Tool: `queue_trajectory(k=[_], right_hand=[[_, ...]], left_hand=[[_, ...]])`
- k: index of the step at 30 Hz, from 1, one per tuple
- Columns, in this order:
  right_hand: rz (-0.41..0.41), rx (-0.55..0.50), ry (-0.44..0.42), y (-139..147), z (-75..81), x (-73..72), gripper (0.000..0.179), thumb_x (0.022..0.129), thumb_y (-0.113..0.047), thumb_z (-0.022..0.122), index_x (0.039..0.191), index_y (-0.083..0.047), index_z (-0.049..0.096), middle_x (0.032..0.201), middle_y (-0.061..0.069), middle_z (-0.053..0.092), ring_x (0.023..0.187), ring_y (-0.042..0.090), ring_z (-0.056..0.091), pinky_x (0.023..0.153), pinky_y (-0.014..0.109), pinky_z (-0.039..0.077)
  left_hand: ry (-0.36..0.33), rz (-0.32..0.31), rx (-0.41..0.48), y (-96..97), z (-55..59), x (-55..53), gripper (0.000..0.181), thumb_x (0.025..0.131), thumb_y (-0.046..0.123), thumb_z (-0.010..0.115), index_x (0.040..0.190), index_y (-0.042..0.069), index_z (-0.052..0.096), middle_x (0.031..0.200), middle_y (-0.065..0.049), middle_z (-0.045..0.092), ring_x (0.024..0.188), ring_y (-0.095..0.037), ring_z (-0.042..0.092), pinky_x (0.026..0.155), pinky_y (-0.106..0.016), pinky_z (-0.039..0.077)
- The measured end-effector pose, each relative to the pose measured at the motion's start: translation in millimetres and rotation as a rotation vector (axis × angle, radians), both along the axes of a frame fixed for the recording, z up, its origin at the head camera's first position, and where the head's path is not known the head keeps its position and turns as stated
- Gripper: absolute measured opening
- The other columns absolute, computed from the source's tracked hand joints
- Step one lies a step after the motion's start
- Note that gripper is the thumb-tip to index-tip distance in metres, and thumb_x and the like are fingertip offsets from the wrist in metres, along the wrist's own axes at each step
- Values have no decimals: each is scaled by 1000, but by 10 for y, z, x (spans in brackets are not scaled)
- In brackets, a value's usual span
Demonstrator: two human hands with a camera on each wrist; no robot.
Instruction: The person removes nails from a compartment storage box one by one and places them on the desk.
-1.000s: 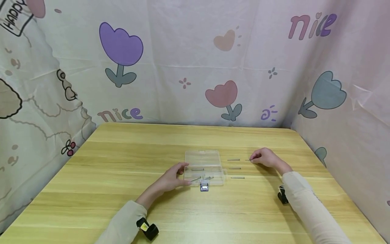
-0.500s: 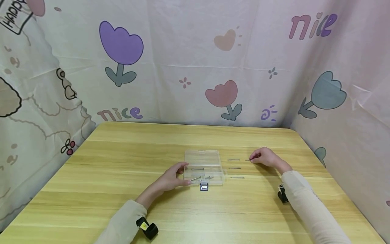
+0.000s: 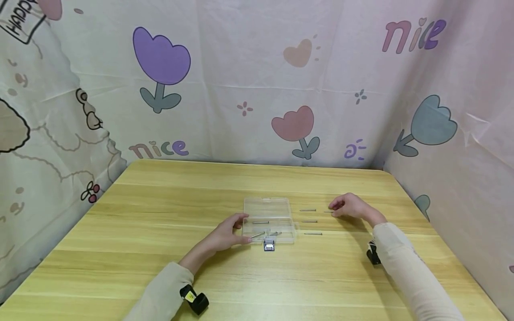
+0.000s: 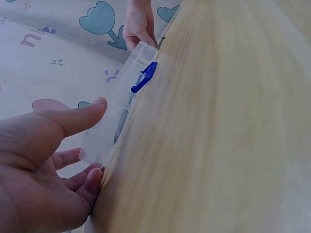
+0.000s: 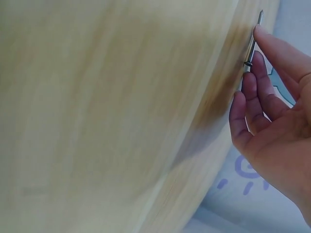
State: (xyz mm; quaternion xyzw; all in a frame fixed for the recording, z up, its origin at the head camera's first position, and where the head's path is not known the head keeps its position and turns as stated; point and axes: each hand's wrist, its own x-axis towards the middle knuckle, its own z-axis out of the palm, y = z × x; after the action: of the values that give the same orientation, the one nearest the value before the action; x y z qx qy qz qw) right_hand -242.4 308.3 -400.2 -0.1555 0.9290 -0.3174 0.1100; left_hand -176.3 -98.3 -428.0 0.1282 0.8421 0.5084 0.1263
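An open clear plastic box lies on the table, lid folded back, with a few nails inside and a blue latch at its front. My left hand holds the box's left end, thumb at the front corner and fingers at the side. Right of the box, my right hand is at a nail lying on the table. Its thumb touches or nearly touches the shank, while the fingers sit slightly apart by the nail's head. Three more nails lie between box and right hand.
The wooden table ends at a printed curtain behind and on both sides. Black wrist cameras are strapped on both sleeves.
My right hand has shifted slightly right and its fingers have loosened from the nail, more of which now shows. The left hand and the box stay in place.
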Motion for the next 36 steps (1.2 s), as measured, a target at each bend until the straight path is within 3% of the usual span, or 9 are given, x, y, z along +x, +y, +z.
queue_trajectory(k=[5,11,17,24,36], right_hand=[[2,14,30,-8,25,12,18,84,-5,72,99,6,70,96,14,70,90,24,62,83,41,48],[-54,37,78,-38,52,7,17,91,-9,65,100,4,72,102,18,69,99,33,61,90,50,44],[-52,8,87,-117,82,-28,18,92,-8,62,104,3,71,108,19,68,99,31,61,89,48,46],[28,-32,87,-369,123,-33,20,88,-5,68,106,5,70,104,16,69,91,23,61,81,39,49],[209,-49,177,-963,218,112,14,88,-5,68,99,2,73,100,10,69,93,26,62,84,44,48]], left_hand=[[0,-6,5,-4,-7,-7,70,78,13,82,139,3,48,122,-9,53,110,-27,47,95,-46,38],[-7,-7,5,-9,-8,-7,70,78,13,82,139,4,48,123,-9,53,111,-27,47,95,-46,38],[-10,-4,7,-10,-9,-11,70,78,13,82,139,4,48,123,-8,52,111,-27,47,95,-47,38],[-6,-7,0,-7,-7,-8,70,78,13,81,139,5,48,123,-8,52,111,-27,47,94,-47,39],[-8,-3,-6,4,-14,-14,70,78,14,82,138,6,49,123,-8,52,111,-27,47,93,-46,39]])
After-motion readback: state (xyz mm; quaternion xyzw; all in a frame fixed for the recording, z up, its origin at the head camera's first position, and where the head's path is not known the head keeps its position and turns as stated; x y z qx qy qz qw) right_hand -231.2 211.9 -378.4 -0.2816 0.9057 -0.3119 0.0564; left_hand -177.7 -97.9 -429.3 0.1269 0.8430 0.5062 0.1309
